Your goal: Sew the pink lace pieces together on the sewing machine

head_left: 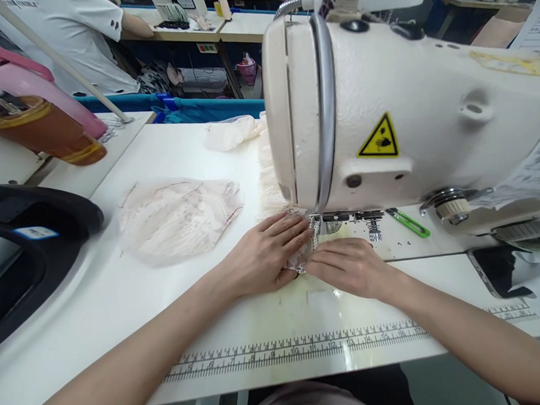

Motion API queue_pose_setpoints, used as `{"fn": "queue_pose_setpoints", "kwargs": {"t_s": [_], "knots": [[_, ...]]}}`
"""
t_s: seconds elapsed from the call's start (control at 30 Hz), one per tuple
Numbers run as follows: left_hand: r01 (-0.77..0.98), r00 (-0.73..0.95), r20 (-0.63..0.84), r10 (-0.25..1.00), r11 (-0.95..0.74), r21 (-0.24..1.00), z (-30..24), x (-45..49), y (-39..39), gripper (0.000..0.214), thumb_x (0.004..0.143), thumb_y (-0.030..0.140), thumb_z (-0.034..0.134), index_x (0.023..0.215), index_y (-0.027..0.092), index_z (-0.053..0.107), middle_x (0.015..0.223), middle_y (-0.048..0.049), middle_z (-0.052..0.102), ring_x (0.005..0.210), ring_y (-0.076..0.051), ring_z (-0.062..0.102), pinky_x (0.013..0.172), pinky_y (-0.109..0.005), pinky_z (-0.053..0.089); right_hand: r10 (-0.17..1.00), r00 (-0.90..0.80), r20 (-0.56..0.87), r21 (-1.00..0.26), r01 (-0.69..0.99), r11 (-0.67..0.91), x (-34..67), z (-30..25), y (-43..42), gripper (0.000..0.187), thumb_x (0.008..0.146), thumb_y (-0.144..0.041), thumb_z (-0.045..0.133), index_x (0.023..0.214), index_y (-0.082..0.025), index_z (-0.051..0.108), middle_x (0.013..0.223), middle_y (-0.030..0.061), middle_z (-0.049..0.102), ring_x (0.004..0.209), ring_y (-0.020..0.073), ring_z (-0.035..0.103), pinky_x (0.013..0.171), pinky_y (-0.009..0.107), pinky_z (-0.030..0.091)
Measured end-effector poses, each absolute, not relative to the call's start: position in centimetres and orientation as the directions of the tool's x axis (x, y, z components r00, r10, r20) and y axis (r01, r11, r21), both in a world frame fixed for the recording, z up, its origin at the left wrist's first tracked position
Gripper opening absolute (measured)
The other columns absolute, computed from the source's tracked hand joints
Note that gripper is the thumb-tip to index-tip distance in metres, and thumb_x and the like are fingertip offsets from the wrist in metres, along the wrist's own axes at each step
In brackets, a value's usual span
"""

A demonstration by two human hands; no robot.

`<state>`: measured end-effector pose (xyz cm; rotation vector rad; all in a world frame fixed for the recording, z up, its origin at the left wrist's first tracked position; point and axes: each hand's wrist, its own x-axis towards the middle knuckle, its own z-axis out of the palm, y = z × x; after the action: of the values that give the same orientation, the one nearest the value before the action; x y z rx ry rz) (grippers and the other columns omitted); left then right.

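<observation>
A small piece of pale lace fabric (299,258) lies under the presser-foot area of a white sewing machine (404,107). My left hand (270,250) rests flat on the fabric, fingers stretched toward the needle area. Close by on the right, my right hand (348,265) has its fingers pressed together at the fabric's near edge; the fingertips are partly hidden. Behind the left hand, more cream fabric (271,178) runs back along the machine head. A sheer lace piece with loose reddish threads (181,218) lies on the white table (135,304) to the left.
Green thread snips (407,221) lie right of the needle, and a phone (496,270) farther right. A printed ruler strip (303,347) runs along the front edge. At left are a black curved object (78,214), a brown cup (43,132) and a pink bottle (36,75). Another person (79,37) sits beyond.
</observation>
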<state>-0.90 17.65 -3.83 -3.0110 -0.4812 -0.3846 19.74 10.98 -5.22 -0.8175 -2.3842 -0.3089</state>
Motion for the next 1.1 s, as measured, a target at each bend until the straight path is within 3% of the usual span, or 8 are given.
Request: {"fn": "queue_pose_setpoints", "kwargs": {"t_s": [0.23, 0.6, 1.1], "knots": [[0.332, 0.913, 0.258, 0.317, -0.943, -0.016, -4.0, -0.7, 17.7, 0.051, 0.084, 0.029, 0.047, 0.130, 0.009, 0.054, 0.133, -0.0103, 0.056, 0.126, -0.028, 0.050, 0.111, -0.045, 0.035, 0.493, -0.631, 0.599, 0.022, 0.628, 0.777, 19.9, -5.7, 10.9, 0.015, 0.085, -0.005, 0.054, 0.087, -0.017, 0.063, 0.083, -0.0033, 0.071, 0.082, 0.0118, 0.065, 0.073, 0.024, 0.053], [0.392, 0.893, 0.261, 0.367, -0.918, -0.052, -4.1, -0.2, 17.0, 0.055, 0.080, 0.030, 0.048, 0.132, 0.010, 0.054, 0.128, -0.0122, 0.060, 0.123, -0.030, 0.052, 0.108, -0.047, 0.038, 0.633, -0.589, 0.502, -0.025, 0.723, 0.691, 20.9, -5.8, 10.6, 0.024, 0.088, -0.004, 0.047, 0.089, -0.022, 0.063, 0.084, -0.0024, 0.069, 0.087, 0.0105, 0.061, 0.070, 0.022, 0.048], [0.431, 0.892, 0.201, 0.404, -0.895, -0.112, -4.1, 0.2, 16.4, 0.056, 0.088, 0.040, 0.044, 0.138, 0.015, 0.047, 0.130, -0.0125, 0.059, 0.127, -0.031, 0.047, 0.110, -0.049, 0.032, 0.671, -0.576, 0.467, -0.021, 0.752, 0.659, 21.8, -5.1, 11.4, 0.016, 0.091, -0.010, 0.047, 0.094, -0.018, 0.061, 0.085, 0.0015, 0.069, 0.088, 0.0135, 0.063, 0.080, 0.029, 0.052]]}}
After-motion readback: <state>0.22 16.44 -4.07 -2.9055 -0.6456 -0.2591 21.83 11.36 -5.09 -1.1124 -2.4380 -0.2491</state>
